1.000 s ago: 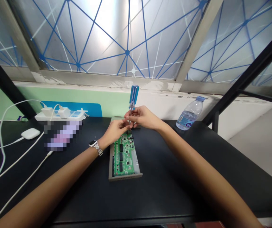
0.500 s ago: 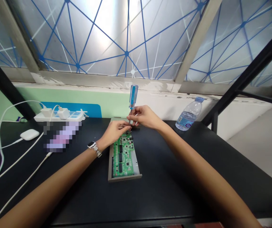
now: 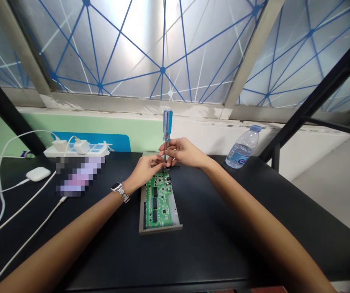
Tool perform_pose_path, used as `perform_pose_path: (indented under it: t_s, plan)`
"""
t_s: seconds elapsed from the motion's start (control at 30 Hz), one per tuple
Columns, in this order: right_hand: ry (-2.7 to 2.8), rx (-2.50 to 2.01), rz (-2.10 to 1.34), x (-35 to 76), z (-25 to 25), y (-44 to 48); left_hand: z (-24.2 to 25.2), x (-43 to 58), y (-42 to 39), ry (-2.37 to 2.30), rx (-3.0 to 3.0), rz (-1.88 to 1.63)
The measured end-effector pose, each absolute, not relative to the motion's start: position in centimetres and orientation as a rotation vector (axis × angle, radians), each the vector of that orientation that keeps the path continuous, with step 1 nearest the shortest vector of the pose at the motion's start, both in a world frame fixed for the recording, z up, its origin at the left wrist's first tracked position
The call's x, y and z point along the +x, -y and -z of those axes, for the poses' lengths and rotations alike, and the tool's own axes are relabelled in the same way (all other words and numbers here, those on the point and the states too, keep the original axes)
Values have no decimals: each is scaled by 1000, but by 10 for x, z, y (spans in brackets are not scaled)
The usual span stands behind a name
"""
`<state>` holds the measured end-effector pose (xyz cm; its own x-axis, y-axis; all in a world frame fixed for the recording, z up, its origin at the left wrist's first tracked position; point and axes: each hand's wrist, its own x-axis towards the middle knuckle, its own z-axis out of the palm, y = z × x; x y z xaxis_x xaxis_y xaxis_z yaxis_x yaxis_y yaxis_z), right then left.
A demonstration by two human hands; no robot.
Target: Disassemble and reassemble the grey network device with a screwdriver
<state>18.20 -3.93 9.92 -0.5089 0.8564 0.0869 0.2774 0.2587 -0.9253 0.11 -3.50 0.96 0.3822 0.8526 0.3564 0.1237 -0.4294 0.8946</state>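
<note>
A screwdriver [image 3: 167, 124] with a clear and blue handle stands nearly upright over the far end of a green circuit board [image 3: 161, 199]. My right hand [image 3: 187, 152] pinches its metal shaft below the handle. Closed around the shaft's lower end are the fingertips of my left hand [image 3: 146, 167]; the tip and whatever it touches are hidden among the fingers. The board lies in a grey-brown metal tray-like casing [image 3: 162, 231], whose far part is partly covered by my hands. A watch [image 3: 120, 190] is on my left wrist.
At the left are a white power strip [image 3: 98, 149] with plugged-in chargers, a blurred-out phone [image 3: 80, 177], a white earbud case [image 3: 38, 174] and loose white cables. A water bottle [image 3: 242, 147] stands back right on the black table [image 3: 211, 244]. Black metal posts rise at both sides.
The screwdriver's handle has shifted slightly left and turned, showing its blue face on the other side. The fingers of my right hand have moved around the shaft. My left hand is almost still.
</note>
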Motion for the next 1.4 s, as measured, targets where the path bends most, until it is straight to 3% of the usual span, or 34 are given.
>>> perform_pose_path:
  t_s: [0.2, 0.43, 0.93, 1.2, 1.4]
  plan:
    - [1930, -975, -1311, 173, -94, 42, -7, 6, 32, -799, 1900, -1121]
    - [1942, -1074, -1004, 181, -90, 36, -11, 8, 38, -863, 1760, -1101]
    - [1943, -1050, -1231, 176, -99, 44, -5, 5, 32, -848, 1856, -1104]
    - [1912, -1100, -977, 181, -90, 35, -12, 11, 38, -867, 1758, -1100]
    - [1932, -1040, -1099, 184, -96, 35, -17, 0, 43, -896, 1798, -1082]
